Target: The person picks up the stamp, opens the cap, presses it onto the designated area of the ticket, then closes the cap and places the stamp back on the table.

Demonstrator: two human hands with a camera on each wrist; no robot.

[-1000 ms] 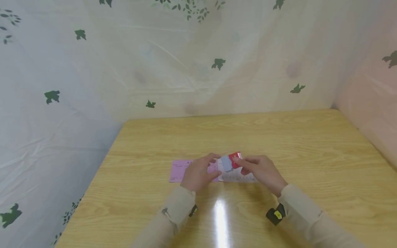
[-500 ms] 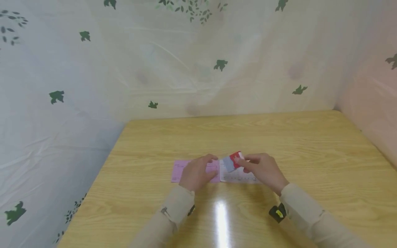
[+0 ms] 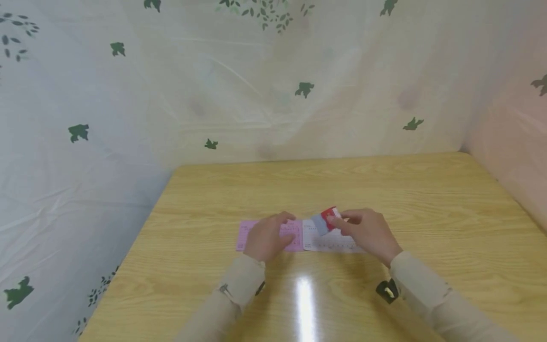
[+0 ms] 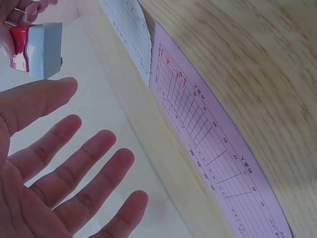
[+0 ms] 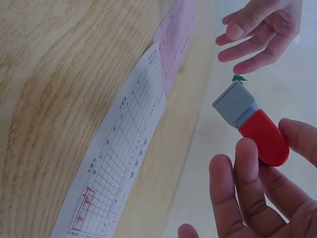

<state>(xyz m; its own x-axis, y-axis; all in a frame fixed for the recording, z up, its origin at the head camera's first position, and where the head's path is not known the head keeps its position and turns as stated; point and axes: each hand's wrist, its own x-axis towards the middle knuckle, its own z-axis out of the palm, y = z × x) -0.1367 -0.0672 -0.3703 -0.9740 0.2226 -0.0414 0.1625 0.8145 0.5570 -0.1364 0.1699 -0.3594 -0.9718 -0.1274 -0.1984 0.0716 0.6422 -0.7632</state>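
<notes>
In the head view my right hand [image 3: 371, 232] pinches a small red and pale grey stamp [image 3: 325, 221] over a white printed form [image 3: 316, 243]. The right wrist view shows the red rounded handle of the stamp [image 5: 265, 136] between thumb and fingers, its square grey head pointing toward the other hand. My left hand [image 3: 267, 238] hovers above a pink printed form [image 3: 244, 235], fingers spread and holding nothing. In the left wrist view, that hand's fingertips [image 4: 119, 158] are apart from the stamp. Part of the pink form is hidden by the left hand.
Both forms lie end to end on a wood-grain table [image 3: 384, 185], with red marks on each. A pale curtain [image 3: 256, 95] with green birds and leaves surrounds the table's back and sides. Glare streaks the near tabletop.
The left hand has drawn back slightly to the left, away from the stamp. The right hand has shifted a little right with the stamp, which tilts more now.
</notes>
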